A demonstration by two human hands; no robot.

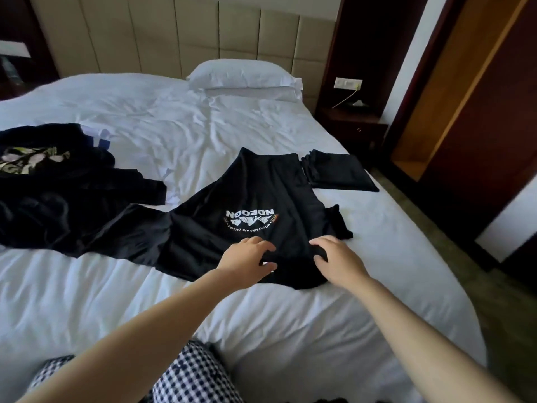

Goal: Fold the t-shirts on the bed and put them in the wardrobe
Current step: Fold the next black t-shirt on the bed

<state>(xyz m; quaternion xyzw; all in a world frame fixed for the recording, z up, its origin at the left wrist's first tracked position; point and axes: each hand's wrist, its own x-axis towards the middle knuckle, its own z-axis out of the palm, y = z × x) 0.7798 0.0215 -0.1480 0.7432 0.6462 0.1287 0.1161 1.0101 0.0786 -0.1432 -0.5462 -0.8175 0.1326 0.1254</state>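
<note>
A black t-shirt (255,193) with a white mountain logo lies spread on the white bed (145,286), its collar end nearest me. My left hand (247,261) rests on the collar area with fingers curled into the cloth. My right hand (337,261) lies beside it, fingers pinching the fabric at the neckline. A folded black t-shirt (337,173) lies flat near the bed's right edge. Several more black garments (58,193), one with a pale floral print, are heaped at the left.
A white pillow (244,75) leans on the padded headboard (174,39). A dark nightstand (354,123) stands right of the bed. The open wooden wardrobe (453,97) is at the far right. Checked trousers (191,373) show at the bottom.
</note>
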